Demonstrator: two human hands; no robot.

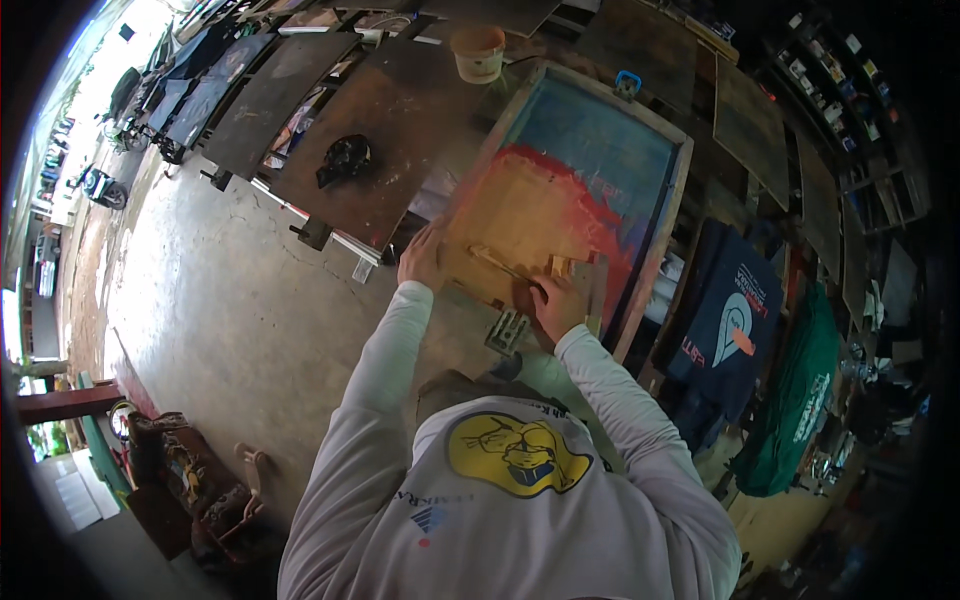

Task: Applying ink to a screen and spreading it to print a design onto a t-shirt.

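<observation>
A wooden-framed printing screen lies tilted ahead of me, its mesh blue-grey at the far end, red across the middle and orange-yellow nearest me. My left hand rests at the frame's near left edge, its fingers stretched out and nothing visible in them. Over the near right part of the mesh, my right hand is closed on a thin stick-like tool, which points away to the left. Just beyond that hand sits a small wooden block. A metal clamp or hinge piece is below the frame's near edge.
Dark boards stand to the left, one bearing a crumpled black item. A pale bucket is at the back. Navy printed cloth and green cloth hang at the right. Concrete floor stretches left.
</observation>
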